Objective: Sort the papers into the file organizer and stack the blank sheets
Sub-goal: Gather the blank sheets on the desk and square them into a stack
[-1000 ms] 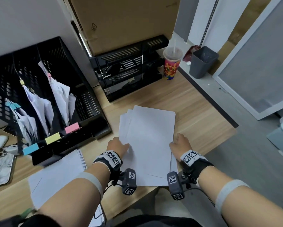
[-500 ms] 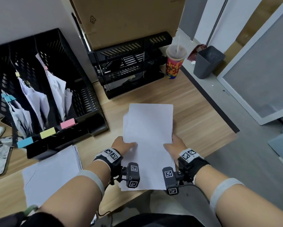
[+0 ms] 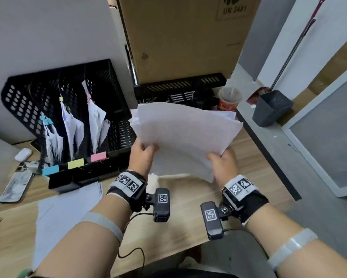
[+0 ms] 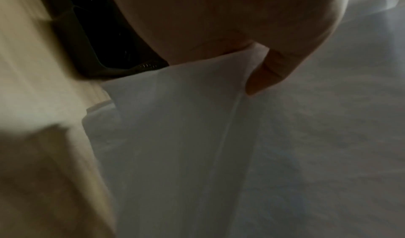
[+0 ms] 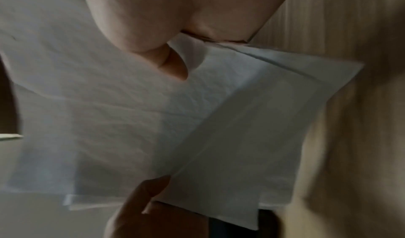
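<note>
A stack of blank white sheets (image 3: pixel 186 137) is held up off the wooden desk (image 3: pixel 168 233), bowed between both hands. My left hand (image 3: pixel 143 155) grips its left edge, thumb on top. My right hand (image 3: pixel 221 160) grips the right edge. The left wrist view shows the thumb (image 4: pixel 269 72) pressed on the blank sheets (image 4: pixel 197 137). In the right wrist view the sheets (image 5: pixel 153 120) are fanned unevenly under my thumb (image 5: pixel 173 66). The black file organizer (image 3: pixel 68 125) stands at the left with clipped papers behind blue, yellow and pink labels.
More white sheets (image 3: pixel 68 217) lie flat on the desk at lower left. A black letter tray (image 3: pixel 180 91) and a cardboard box (image 3: pixel 184 37) stand at the back, a drink cup (image 3: pixel 229 99) beside them. A phone (image 3: pixel 16 183) lies far left. The desk edge drops off on the right.
The sheets lay flat on the desk a second ago, with both hands at their sides. Both hands gathered them and lifted them off the desk, and the stack now bows upward.
</note>
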The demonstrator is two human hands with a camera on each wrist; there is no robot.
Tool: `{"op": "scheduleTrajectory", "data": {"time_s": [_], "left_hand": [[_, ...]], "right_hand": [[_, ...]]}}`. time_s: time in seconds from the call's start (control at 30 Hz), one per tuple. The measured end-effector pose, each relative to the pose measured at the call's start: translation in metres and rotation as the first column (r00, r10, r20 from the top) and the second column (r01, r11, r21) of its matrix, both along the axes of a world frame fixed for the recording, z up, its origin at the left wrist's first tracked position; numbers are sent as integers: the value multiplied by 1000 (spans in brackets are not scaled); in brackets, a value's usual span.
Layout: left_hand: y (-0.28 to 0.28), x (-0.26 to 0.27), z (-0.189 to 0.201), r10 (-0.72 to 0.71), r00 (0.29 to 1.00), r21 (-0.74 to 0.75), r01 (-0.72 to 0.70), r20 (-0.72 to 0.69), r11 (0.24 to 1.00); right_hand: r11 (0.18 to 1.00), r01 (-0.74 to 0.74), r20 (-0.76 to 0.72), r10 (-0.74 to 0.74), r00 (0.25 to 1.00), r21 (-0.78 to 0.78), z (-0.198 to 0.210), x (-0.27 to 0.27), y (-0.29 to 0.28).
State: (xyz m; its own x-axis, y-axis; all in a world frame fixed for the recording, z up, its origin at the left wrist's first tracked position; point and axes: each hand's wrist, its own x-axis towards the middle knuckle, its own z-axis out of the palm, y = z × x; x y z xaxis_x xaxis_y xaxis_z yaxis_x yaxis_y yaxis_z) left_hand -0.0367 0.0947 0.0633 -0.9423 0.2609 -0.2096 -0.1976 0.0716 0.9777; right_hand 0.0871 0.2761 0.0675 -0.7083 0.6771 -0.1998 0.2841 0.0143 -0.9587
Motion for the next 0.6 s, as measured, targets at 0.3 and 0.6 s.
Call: {"op": "scheduleTrajectory", "data": {"time_s": [0.3, 0.6], "left_hand": [[5, 30, -26, 28, 998, -137, -21, 52, 990], [-23, 25, -19, -68, 998, -148, 68, 5, 987]], "right_hand": [[999, -37, 104, 34, 994, 24, -32, 10, 1], [968, -240, 281, 209, 937, 78, -19, -8, 0]]}}
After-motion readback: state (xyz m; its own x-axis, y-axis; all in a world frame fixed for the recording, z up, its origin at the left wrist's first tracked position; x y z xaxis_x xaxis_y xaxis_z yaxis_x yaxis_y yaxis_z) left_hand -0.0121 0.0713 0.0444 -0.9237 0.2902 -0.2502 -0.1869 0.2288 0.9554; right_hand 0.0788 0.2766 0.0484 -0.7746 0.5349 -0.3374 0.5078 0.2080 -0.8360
